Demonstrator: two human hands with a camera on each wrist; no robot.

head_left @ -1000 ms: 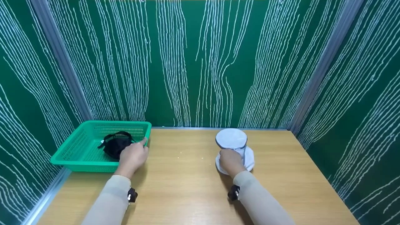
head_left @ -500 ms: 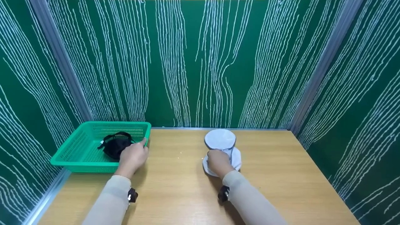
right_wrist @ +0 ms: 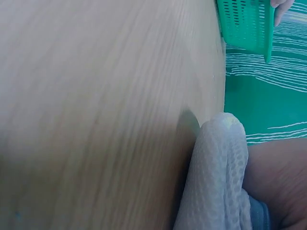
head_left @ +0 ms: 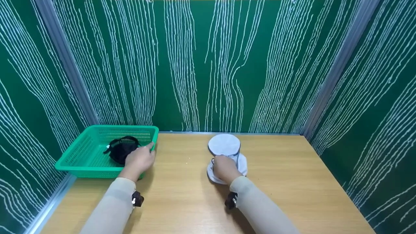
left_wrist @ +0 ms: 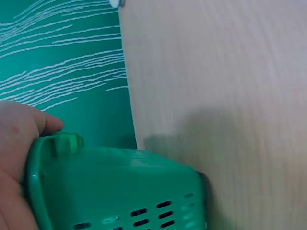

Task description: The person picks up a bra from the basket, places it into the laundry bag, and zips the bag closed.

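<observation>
My left hand (head_left: 140,159) grips the right rim of a green plastic basket (head_left: 89,168), near its front corner. In the left wrist view, the thumb side of the hand lies over the basket rim (left_wrist: 33,182). A black cloth item (head_left: 121,152) with straps lies inside the basket, partly behind the hand. My right hand (head_left: 225,167) holds a white mesh laundry bag (head_left: 224,144) with round ends and dark edging, low over the table. Its honeycomb-textured mesh (right_wrist: 216,172) shows close up in the right wrist view. Most of the right fingers are hidden.
Both things are on the far part of a wooden table (head_left: 182,201). Green panels (head_left: 201,65) with wavy white lines rise behind it and at both sides, joined by grey metal posts (head_left: 338,71). Tiny white specks lie on the tabletop between the hands.
My right hand has moved left with the white laundry bag, mostly in the first half second. The left hand stays on the basket rim.
</observation>
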